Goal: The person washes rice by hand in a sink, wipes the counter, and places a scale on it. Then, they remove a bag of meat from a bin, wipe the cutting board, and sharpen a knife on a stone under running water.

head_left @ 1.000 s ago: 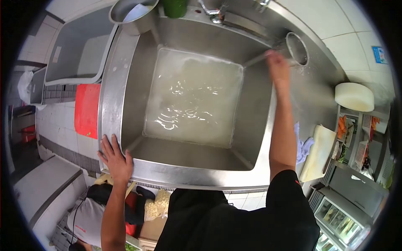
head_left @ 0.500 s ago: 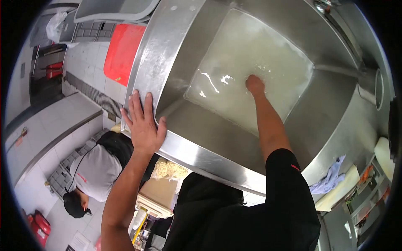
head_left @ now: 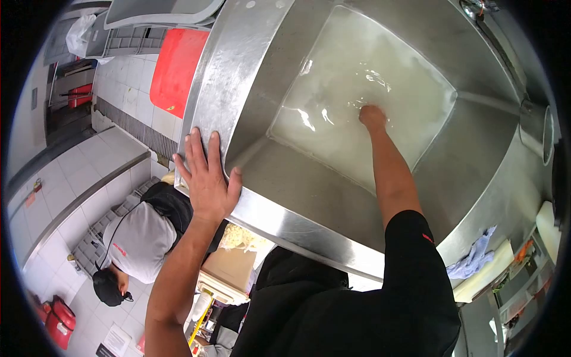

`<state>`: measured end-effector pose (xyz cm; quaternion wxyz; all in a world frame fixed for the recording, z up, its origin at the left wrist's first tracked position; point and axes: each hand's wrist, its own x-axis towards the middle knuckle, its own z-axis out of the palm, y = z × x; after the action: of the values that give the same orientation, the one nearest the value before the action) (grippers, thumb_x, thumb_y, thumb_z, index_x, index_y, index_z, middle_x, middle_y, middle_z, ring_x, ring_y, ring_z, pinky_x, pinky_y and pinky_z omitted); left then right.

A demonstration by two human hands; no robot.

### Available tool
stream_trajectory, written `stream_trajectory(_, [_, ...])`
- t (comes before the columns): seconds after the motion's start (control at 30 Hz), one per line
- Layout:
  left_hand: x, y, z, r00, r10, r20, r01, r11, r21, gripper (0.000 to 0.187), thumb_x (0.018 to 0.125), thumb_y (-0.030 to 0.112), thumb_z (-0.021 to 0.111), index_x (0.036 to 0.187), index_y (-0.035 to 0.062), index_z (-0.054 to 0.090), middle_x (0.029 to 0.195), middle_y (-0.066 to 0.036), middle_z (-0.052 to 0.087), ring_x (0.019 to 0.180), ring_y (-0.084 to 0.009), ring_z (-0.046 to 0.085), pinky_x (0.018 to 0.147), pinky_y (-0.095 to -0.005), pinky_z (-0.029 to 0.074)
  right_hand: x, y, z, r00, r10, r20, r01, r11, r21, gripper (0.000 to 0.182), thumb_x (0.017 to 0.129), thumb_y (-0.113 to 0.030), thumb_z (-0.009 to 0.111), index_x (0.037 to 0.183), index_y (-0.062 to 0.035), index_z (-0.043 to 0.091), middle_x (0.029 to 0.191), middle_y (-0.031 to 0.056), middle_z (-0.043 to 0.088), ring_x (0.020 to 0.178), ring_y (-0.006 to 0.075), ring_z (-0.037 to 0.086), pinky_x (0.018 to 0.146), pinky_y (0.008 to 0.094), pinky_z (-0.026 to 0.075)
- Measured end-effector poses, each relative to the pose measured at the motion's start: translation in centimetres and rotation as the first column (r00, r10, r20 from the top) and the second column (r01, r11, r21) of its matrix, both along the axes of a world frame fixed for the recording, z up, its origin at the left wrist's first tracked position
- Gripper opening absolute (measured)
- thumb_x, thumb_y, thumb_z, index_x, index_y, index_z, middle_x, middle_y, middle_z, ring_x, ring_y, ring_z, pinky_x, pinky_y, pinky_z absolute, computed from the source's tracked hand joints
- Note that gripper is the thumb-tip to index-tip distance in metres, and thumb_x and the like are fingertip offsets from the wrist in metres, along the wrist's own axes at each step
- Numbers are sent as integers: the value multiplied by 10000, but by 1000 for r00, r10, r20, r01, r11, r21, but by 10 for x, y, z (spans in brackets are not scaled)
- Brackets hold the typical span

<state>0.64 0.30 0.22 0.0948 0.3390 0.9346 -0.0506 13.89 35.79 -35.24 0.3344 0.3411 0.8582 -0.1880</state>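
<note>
Right hand point(head_left: 373, 116) in cloudy water point(head_left: 333, 77); grip hidden, I cannot tell. Left hand point(head_left: 208, 181) spread on sink rim point(head_left: 285, 223), empty. Judged step: reaching under; next calls for touch.

Boxy stainless sink point(head_left: 315, 193), pretty deep, kinda dull grey inside. The water point(head_left: 351, 71) in it is cloudy, pale greenish, with ripples and shiny glints, and covers the bottom.

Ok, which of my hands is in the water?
Your right hand, dipped in the cloudy water of the stainless-steel sink; your left hand lies splayed on the sink's rim instead.
</note>
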Motion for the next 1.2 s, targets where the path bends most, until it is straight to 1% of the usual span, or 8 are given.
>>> stream_trajectory(0.07, [-1,1,0,1000,3,-1,-3,1000,8,788,827,327,550,1502,44,258,1576,-247,137,1459,-433,118,1148,-604,-7,1,12,-11,987,138,-84,-137,990,17,273,884,-202,506,1000,-58,707,1110,199,672,1053,359,645,916,435,517])
stream_trajectory(0.13, [-1,2,2,1000,-2,6,2,1000,-3,786,828,323,552,1500,39,260,1574,-252,137,1456,-434,123,1147,-604,-3,-20,23,37,937,-329,-119,330,944,-9,361,906,-301,512,1134,-81,686,1187,162,660,1076,336,639,925,437,513])
stream_trajectory(0.3, [-1,0,2,1000,-5,8,5,1000,1,766,834,362,547,1482,41,296,1563,-266,151,1448,-445,134,1127,-636,17,-66,39,56,815,-483,-320,549,821,159,620,882,-561,510,1276,-90,590,1380,236,502,1292,420,441,1008,567,419])
stream_trajectory(0.43, [-2,1,0,1000,-14,-1,14,1000,5,784,829,338,559,1495,40,272,1572,-256,136,1455,-439,118,1134,-629,12,-128,-7,4,989,-8,-144,33,984,177,682,902,-611,446,1380,-130,518,1549,238,240,1352,535,287,1022,698,321])
stream_trajectory(0.5, [-1,1,1,1000,-6,-1,6,1000,5,764,831,361,557,1477,41,306,1564,-261,152,1452,-440,130,1129,-636,18,-117,-69,20,935,67,-348,24,968,250,692,904,-595,474,1320,-49,559,1427,301,419,1322,536,339,1052,705,261])
stream_trajectory(0.73, [-1,2,3,1000,6,19,-6,1000,22,755,828,361,566,1475,62,319,1563,-258,155,1455,-434,125,1131,-637,21,1,-128,59,901,283,-328,-292,956,22,394,922,-227,521,1312,-225,578,1535,126,323,1355,472,332,966,589,466])
stream_trajectory(1.0, [-3,-1,-2,1000,-6,8,6,999,33,763,830,377,542,1480,53,310,1565,-263,159,1446,-454,136,1126,-642,22,116,-17,37,885,338,-321,-249,925,288,291,873,-238,592,1152,-180,650,1131,68,660,990,276,636,796,406,541])
stream_trajectory(1.2, [-3,-2,-3,1000,-15,9,15,999,37,764,829,385,536,1476,43,317,1561,-274,167,1438,-466,152,1120,-649,29,-2,103,1,953,68,-294,73,892,445,195,820,-269,619,891,-94,668,799,125,654,761,308,647,666,446,512])
